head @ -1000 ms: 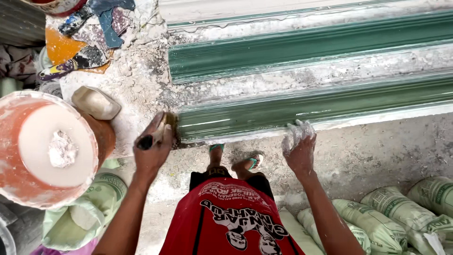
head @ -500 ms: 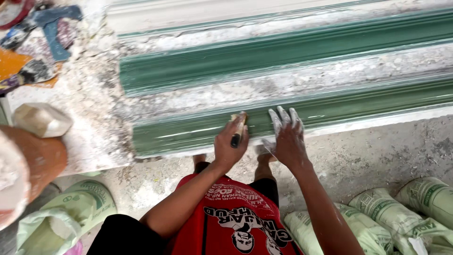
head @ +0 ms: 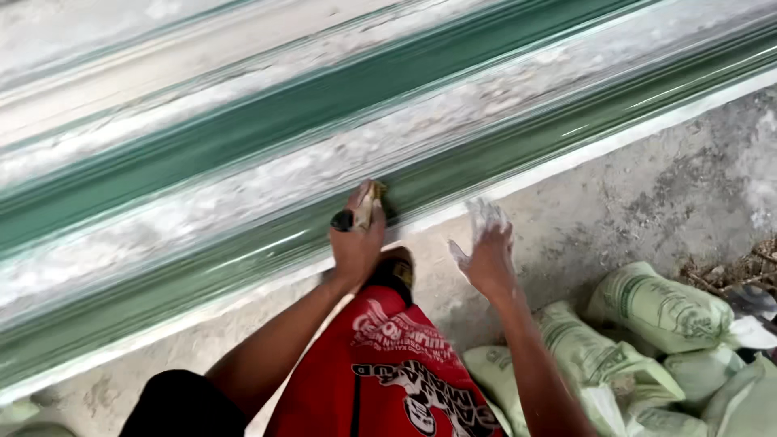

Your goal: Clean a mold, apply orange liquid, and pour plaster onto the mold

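Observation:
My left hand (head: 356, 243) is closed around a small brush (head: 366, 204) with a dark handle. Its bristles press on the lower green channel of a long ribbed green mould (head: 243, 146). Pale plaster residue lies in streaks between the green ribs. My right hand (head: 486, 252) is coated in white plaster. It hovers with fingers spread, holding nothing, just in front of the mould's white lower edge (head: 566, 162), over the concrete floor. My red printed shorts (head: 380, 364) and one foot (head: 398, 271) show below the hands.
Several pale green sacks (head: 647, 311) lie piled on the concrete floor (head: 647, 210) at the lower right. Some dry debris sits at the far right edge (head: 745, 271). The mould runs diagonally across the whole view.
The view has slid right along the mould; the orange bucket and the clutter at its left end have left the frame. My left hand carried the brush along the lower channel. My right hand came off the mould's edge.

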